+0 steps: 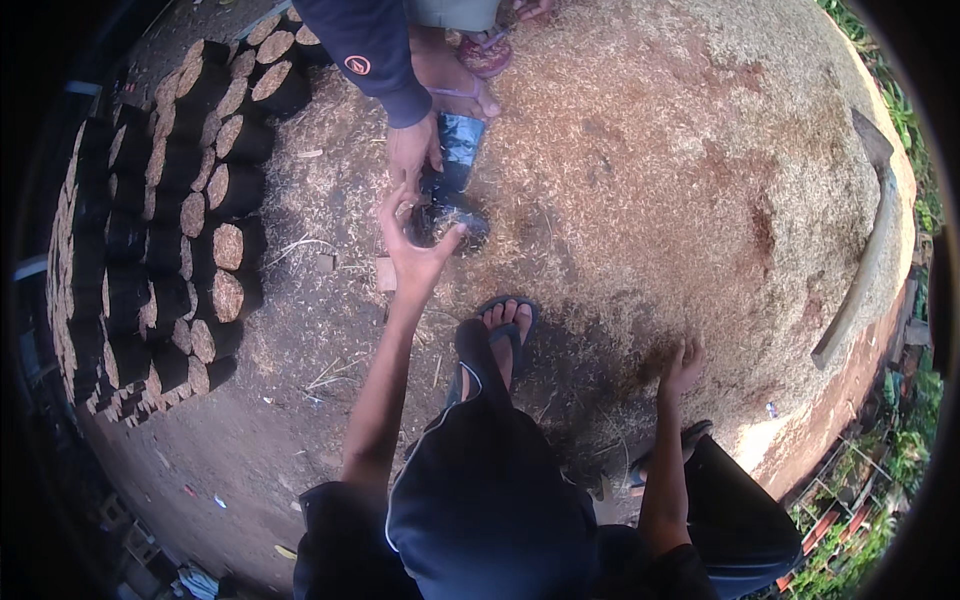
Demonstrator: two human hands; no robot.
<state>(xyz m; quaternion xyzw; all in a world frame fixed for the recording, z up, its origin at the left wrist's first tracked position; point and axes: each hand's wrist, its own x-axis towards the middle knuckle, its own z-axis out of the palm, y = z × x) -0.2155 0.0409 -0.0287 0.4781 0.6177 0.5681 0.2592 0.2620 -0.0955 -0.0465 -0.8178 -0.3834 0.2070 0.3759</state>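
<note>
My left hand (412, 250) reaches forward, its thumb and fingers curved round a small black plastic bag (474, 226) near the ground. Some pale husk lies at the bag's top. Low over the husk-and-soil mix (640, 220), my right hand (682, 368) has its fingers stretched out and holds no visible object. Dark loose mix lies right beside those fingers. Another person's hand (410, 150), in a dark blue sleeve, comes down from the top just beyond my left fingers. A shiny, flat black plastic bag (460, 140) lies beside that hand.
Rows of filled black bags (235, 190) stand at the left. The other person's sandalled foot (470, 85) is at the top, and my sandalled foot (508, 325) is below the held bag. A long-handled tool (868, 255) lies at the right, before green plants (910, 430).
</note>
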